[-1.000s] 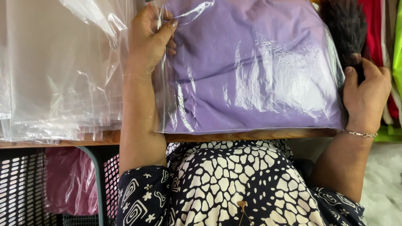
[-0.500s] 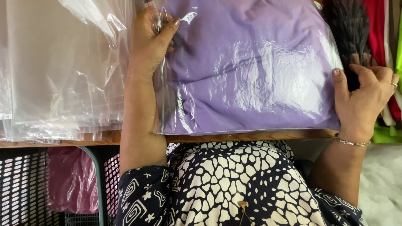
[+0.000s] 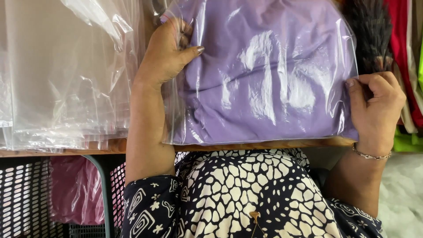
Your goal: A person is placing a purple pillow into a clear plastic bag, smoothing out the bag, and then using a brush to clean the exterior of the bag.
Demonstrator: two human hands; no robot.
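A folded purple garment inside a clear plastic bag (image 3: 264,75) lies on the wooden table edge (image 3: 273,144) in front of me. My left hand (image 3: 165,55) grips the bag's left side, thumb on top of the plastic. My right hand (image 3: 374,110) pinches the bag's right edge near its lower corner; a thin bracelet sits on that wrist.
A stack of empty clear plastic bags (image 3: 66,75) lies to the left on the table. A dark brush (image 3: 368,33) and red and green fabrics (image 3: 407,66) are at the right. Below the table stands a perforated black basket (image 3: 26,198) with a pink bagged item (image 3: 75,189).
My right hand has slid down and inward along the bag's right edge and now pinches it. The left hand has stayed on the left side.
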